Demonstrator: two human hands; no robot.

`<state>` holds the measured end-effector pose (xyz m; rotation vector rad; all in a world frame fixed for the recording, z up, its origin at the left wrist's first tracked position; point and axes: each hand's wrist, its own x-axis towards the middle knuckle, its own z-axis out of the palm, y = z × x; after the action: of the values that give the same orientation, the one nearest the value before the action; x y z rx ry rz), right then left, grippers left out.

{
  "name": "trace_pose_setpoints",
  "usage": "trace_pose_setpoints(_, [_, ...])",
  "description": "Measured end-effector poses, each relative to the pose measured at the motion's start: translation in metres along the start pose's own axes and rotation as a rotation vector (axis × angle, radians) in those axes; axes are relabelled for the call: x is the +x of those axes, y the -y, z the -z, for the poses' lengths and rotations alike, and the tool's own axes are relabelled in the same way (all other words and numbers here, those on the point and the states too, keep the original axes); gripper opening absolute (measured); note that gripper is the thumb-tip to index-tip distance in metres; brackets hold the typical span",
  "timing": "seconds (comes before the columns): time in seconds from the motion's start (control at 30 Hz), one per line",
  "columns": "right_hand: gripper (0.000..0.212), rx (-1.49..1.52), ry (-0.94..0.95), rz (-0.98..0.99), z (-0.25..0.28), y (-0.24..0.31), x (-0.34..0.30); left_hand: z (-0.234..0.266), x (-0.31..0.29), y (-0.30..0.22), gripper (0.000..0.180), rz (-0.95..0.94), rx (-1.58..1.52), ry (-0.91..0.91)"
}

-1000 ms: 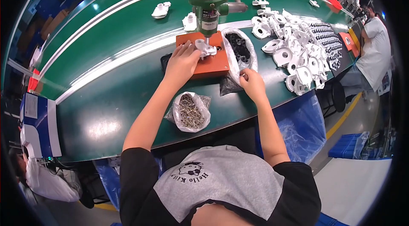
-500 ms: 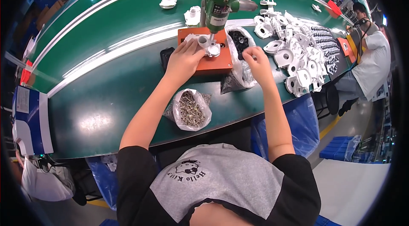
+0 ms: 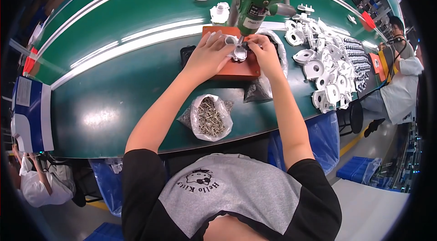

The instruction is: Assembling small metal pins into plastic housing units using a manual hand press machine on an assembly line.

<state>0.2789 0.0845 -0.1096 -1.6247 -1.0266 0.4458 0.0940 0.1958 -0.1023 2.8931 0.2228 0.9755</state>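
Observation:
A white housing part (image 3: 239, 53) lies on an orange fixture block (image 3: 236, 72), beneath the tip of a green driving machine (image 3: 253, 16). My left hand (image 3: 210, 57) grips the housing from its left side, fingers laid over it and thumb at its near edge. At the housing's right side, my right hand (image 3: 265, 52) pinches a small black piece (image 3: 246, 46) against it; the fingers partly hide that piece. Just right of the block stands a clear plastic bag (image 3: 282, 54), mostly covered by my right hand and forearm.
An open bag of screws (image 3: 210, 118) sits near the bench's front edge. White housings (image 3: 325, 61) are heaped at the right, beside rows of black parts (image 3: 357, 59). More housings (image 3: 220, 12) stand behind the block. A co-worker (image 3: 400, 77) sits far right.
My right hand has gone from the bag of black parts left to the housing, bringing a small black piece. My left hand stays on the housing. The whole view has shifted slightly.

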Motion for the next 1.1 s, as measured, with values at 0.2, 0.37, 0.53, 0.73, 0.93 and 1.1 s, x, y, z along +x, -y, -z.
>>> trace_pose_setpoints(0.2, [0.017,0.129,0.030,-0.088,-0.004,0.004,0.002,0.000,0.002,-0.001,0.021,-0.020,-0.037,0.059])
trace_pose_setpoints(0.37, [0.017,-0.225,0.034,0.016,-0.009,-0.002,0.005,-0.007,-0.004,0.000,0.021,0.017,0.018,0.115])
trace_pose_setpoints(0.53, [0.018,-0.455,-0.009,0.073,-0.017,0.010,-0.001,-0.011,-0.011,-0.004,0.020,0.084,-0.144,0.004])
trace_pose_setpoints(0.73, [0.028,-0.626,-0.120,0.113,-0.021,0.018,-0.004,-0.013,-0.011,-0.001,0.024,0.127,-0.219,-0.067])
trace_pose_setpoints(0.93, [0.014,-0.503,-0.093,0.461,-0.021,0.050,-0.052,-0.015,-0.014,-0.002,0.019,0.156,-0.255,-0.044])
trace_pose_setpoints(1.1, [0.010,-0.419,0.447,0.572,-0.047,0.079,-0.118,-0.015,-0.017,-0.004,0.019,0.131,-0.207,-0.139])
